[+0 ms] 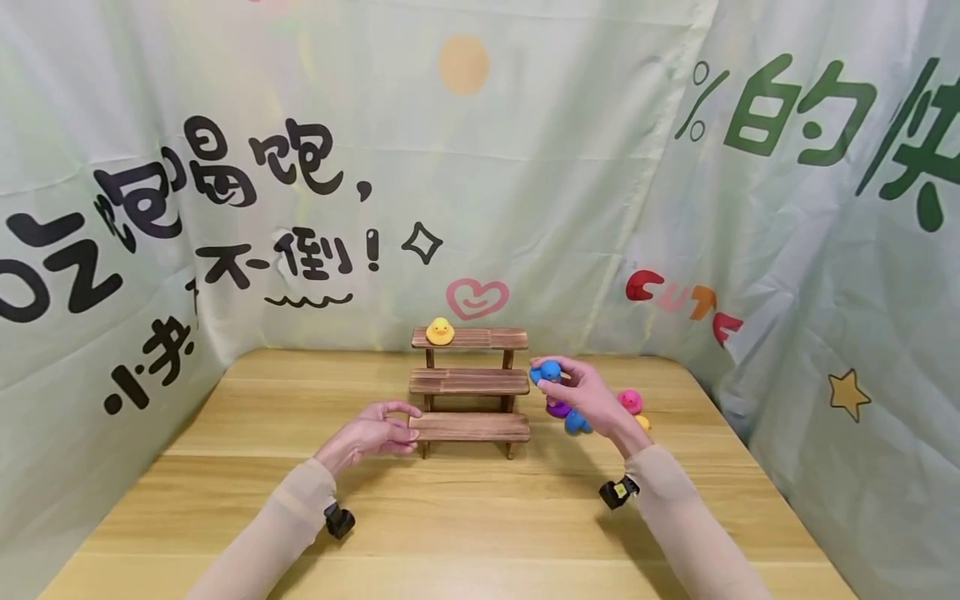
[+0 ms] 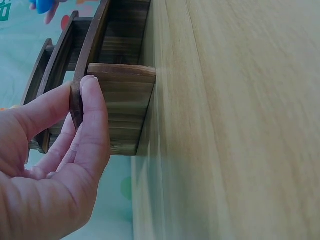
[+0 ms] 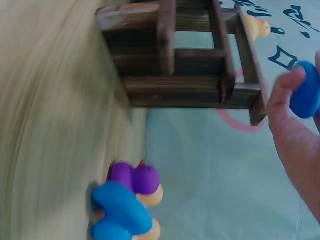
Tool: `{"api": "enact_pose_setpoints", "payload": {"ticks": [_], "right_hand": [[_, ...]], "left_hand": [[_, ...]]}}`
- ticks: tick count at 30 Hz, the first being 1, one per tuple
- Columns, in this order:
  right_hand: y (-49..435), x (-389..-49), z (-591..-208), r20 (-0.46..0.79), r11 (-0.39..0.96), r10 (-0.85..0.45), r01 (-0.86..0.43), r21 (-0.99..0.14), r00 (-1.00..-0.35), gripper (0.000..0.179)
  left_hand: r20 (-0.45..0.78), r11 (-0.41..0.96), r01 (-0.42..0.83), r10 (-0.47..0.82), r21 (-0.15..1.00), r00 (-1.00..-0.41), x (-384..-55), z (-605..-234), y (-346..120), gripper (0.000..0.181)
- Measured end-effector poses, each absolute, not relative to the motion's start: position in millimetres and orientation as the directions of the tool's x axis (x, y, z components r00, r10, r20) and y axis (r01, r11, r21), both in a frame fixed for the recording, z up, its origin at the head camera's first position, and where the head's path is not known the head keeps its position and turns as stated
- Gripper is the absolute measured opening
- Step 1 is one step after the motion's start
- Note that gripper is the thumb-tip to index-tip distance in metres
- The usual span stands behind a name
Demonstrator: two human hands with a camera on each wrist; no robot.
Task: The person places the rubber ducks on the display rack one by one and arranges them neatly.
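Observation:
A three-tier wooden shelf [image 1: 468, 382] stands on the table, with a yellow rubber duck [image 1: 439, 332] on the left of its top tier. My left hand [image 1: 378, 431] pinches the left end of the lowest tier between thumb and fingers; the left wrist view shows the board's edge [image 2: 77, 100] in that grip. My right hand [image 1: 588, 396] holds a blue rubber duck [image 1: 550, 371] in its fingertips, in the air just right of the middle tier. In the right wrist view that blue duck [image 3: 306, 92] is partly cut off by the frame.
Below and behind the right hand, more ducks sit on the wooden table [image 1: 450, 533]: a purple one [image 1: 558, 408], another blue one [image 1: 576, 422], a pink one [image 1: 630, 401] and a yellow one [image 1: 642, 423], partly hidden. Printed curtains [image 1: 555, 208] hang behind and at the sides.

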State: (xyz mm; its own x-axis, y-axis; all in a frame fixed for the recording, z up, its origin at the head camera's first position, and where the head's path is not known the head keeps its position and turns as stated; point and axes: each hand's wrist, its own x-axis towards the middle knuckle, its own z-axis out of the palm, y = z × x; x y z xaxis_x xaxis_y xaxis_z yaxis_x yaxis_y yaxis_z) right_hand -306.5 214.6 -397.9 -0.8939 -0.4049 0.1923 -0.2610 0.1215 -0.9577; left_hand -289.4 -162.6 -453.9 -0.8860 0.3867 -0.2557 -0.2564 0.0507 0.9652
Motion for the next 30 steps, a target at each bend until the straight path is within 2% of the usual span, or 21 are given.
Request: {"api": "enact_pose_setpoints", "payload": {"ticks": [7,12,19,26,30], "right_hand": [[206.0,-304.9,-386.1,0.148,0.177,-0.513,-0.273,-0.946,-0.846,0.049],[197.5,-305.8,-381.6,0.156,0.184,-0.497,-0.280,-0.942,-0.853,0.048],[186.6,-314.8,-379.6,0.192,0.180,-0.489,-0.314,-0.932,-0.851,0.037],[176.6,-321.8,-372.1,0.154,0.203,-0.446,-0.267,-0.942,-0.882,0.043],[172.0,-328.9,-371.2,0.194,0.250,-0.469,-0.340,-0.907,-0.862,0.041]], "left_hand": [[-0.249,0.050,-0.250,0.395,0.967,-0.884,-289.4,-451.8,-163.2,0.048],[-0.254,0.051,-0.255,0.392,0.966,-0.884,-289.6,-452.6,-163.2,0.048],[-0.256,0.066,-0.250,0.382,0.966,-0.888,-290.2,-455.1,-161.8,0.046],[-0.254,0.062,-0.249,0.381,0.966,-0.889,-289.9,-455.3,-161.8,0.046],[-0.251,0.061,-0.246,0.383,0.967,-0.889,-290.0,-455.4,-162.2,0.046]]}}
